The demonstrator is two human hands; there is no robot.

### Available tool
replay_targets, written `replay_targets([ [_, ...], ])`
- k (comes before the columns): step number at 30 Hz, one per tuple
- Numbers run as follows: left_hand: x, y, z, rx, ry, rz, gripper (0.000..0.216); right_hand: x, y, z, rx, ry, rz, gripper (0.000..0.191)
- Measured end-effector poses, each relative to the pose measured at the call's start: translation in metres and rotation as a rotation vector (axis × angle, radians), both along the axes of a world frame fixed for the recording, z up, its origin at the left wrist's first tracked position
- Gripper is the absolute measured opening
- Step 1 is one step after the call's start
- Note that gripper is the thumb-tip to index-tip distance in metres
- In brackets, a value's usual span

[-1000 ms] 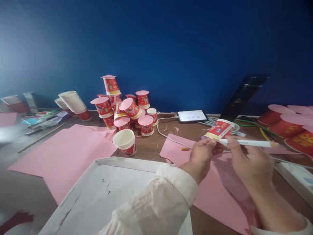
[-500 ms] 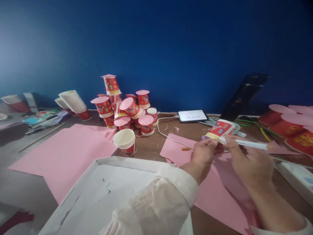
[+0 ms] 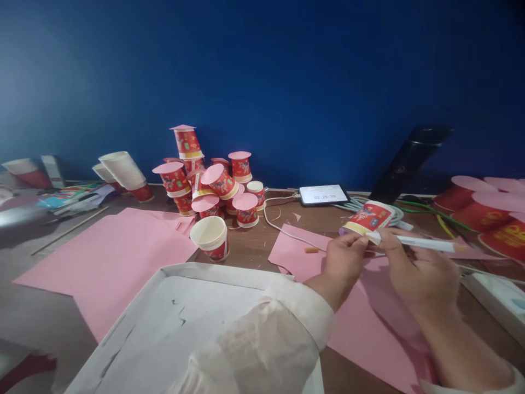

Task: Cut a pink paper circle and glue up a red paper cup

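My left hand holds a small red paper cup tipped on its side, rim toward me, above a pink paper sheet. My right hand grips a white pen-like stick lying level, its left tip against the cup's rim. Both hands hover right of centre over the wooden table.
A pile of red cups capped with pink discs stands at the back, one open cup in front. A large pink sheet lies left, a white tray lies near me. A phone, cables and more capped cups sit right.
Both hands and the cup stay almost still; the stick shifted only slightly against the cup's rim.
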State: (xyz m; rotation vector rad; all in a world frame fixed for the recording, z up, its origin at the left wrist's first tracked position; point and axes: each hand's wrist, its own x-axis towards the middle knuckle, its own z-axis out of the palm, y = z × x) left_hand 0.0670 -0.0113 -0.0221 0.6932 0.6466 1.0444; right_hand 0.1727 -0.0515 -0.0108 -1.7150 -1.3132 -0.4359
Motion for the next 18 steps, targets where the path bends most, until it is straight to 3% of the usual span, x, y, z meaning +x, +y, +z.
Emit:
replay_targets([
  [8,0.001,-0.003,0.005,0.012,0.092,0.010,0.015,0.002,0.001,-0.001,0.016,-0.070,0.029,0.062],
  [13,0.005,-0.001,-0.004,0.048,0.169,0.018,0.012,0.005,0.003,-0.004,0.040,-0.093,0.009,0.065],
  [18,0.010,-0.001,-0.016,0.120,0.144,-0.008,0.014,0.002,0.003,0.000,0.068,-0.173,0.113,0.060],
])
